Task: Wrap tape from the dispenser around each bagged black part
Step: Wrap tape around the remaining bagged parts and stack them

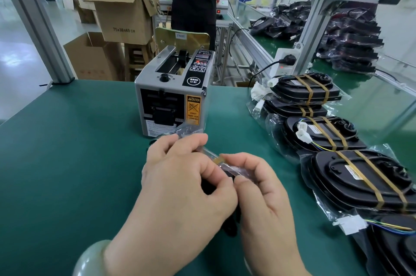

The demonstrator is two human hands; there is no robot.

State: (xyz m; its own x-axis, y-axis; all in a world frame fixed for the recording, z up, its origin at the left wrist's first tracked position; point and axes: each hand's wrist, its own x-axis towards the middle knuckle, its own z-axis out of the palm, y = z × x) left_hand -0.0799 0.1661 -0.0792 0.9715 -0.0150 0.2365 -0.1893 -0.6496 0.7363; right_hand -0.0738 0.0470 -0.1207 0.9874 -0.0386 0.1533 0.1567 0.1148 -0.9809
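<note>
Left hand (186, 183) fingers (191, 140) and right hand (265, 199) fingers (244, 159) are curling in tight, pinching the bagged part (235, 171) between them. The part is mostly hidden by both hands. Amber tape (219, 160) is showing at its top edge. Hands are working over the green counter (67, 163), near the dispenser (171, 93) front. Taped parts (360, 176) are lying in a row at right.

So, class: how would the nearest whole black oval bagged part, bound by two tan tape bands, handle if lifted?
The black oval part probably lifts as one stiff piece: moulded shell, two tan tape bands tight across it. Its glossy clear bag looks slippery, and the loose edges would likely flop. Wide and flat, it probably won't roll.
</note>
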